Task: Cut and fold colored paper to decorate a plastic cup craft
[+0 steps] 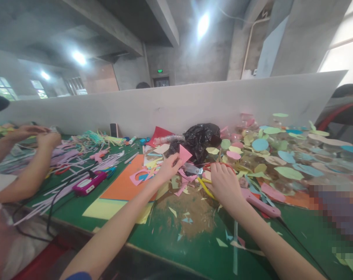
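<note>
Fingers (pixel 176 160) of the left hand (pixel 168 169): found pinching the lower edge of a pink paper piece (pixel 184 154), held tilted just above the tabletop (pixel 194 249). Head view only. Saw the right hand (pixel 225 186) knuckles up, fingers curled tight through the red loops of the scissors (pixel 194 169), with blades pointing left and tips just below the pink paper piece; could not tell whether parted. Noted both hands over a litter of paper scraps (pixel 183 184). Logged a black plastic bag (pixel 200 140) just behind the hands, an orange sheet (pixel 125 184) left of the left hand, and a pink tool (pixel 259 204) lying beside the right wrist. Recorded a heap of cut-out paper shapes (pixel 269 157) to the right, along a white partition (pixel 164 107). Marked a co-worker's hands (pixel 44 137) far left, well apart, above paper strips (pixel 71 155).
</note>
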Available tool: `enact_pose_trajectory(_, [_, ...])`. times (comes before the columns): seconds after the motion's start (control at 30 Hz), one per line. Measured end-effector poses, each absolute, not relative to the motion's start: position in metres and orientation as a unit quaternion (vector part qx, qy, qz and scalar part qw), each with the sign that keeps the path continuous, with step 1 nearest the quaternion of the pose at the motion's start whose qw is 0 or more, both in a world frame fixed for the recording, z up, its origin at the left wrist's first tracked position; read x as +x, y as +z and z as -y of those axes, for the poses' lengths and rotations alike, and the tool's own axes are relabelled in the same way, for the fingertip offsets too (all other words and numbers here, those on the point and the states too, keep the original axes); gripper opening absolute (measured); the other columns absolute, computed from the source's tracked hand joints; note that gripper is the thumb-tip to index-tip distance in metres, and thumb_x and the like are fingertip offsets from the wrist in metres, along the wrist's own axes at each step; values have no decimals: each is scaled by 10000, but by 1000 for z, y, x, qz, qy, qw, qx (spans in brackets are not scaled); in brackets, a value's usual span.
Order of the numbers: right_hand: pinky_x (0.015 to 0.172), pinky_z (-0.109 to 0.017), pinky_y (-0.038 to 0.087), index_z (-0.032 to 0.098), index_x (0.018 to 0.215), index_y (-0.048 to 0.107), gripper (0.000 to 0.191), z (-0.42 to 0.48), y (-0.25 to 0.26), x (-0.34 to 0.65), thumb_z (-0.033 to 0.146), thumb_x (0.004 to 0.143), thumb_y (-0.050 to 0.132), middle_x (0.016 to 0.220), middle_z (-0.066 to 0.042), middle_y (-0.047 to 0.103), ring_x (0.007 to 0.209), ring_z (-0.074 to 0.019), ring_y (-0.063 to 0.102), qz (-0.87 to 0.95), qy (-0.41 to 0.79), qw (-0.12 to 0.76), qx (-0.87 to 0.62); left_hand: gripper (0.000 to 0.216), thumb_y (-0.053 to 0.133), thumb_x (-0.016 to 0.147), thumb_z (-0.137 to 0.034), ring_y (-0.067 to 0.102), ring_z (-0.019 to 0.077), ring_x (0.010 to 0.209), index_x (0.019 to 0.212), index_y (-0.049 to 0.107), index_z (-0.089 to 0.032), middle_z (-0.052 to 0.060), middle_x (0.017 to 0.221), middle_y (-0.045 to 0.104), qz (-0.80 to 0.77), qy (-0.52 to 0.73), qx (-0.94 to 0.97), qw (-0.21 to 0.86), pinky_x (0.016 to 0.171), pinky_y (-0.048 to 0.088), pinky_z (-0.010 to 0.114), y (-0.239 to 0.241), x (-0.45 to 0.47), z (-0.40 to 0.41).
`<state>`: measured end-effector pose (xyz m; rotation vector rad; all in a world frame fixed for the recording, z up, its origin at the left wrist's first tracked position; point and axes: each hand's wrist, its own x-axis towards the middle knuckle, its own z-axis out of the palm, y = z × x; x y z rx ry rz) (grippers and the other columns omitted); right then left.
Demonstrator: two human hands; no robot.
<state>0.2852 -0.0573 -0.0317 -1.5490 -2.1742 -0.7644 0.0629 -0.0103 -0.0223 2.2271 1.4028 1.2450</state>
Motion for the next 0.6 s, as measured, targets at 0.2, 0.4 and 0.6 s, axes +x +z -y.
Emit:
enact_pose_trajectory(0.2, [749, -347, 379, 133, 922, 547, 301, 57, -32, 285, 410, 853, 642, 903, -129, 620, 867, -269, 564, 776, -260, 168, -550, 190, 420, 901, -324, 523, 141, 687, 766, 476, -203, -17, 719, 572, -477, 436, 755, 111, 668, 376, 266, -20, 64, 12])
enact_pose_trajectory(0.4, [769, -353, 391, 114, 941, 559, 373, 57, -31, 285, 427, 801, 706, 923, -126, 623, 893, -278, 577, 774, -236, 175, -560, 221, 400, 918, -347, 487, 142, 662, 744, 425, -214, -15, 705, 544, -487, 464, 734, 91, 642, 357, 268, -20, 62, 12])
enact_pose_trajectory(0.6, [776, -351, 393, 129, 949, 568, 351, 56, -29, 287, 458, 852, 639, 915, -122, 626, 884, -270, 579, 774, -240, 190, -554, 240, 377, 945, -380, 581, 157, 742, 777, 440, -221, 6, 760, 633, -460, 493, 728, 123, 740, 423, 281, -18, 61, 15])
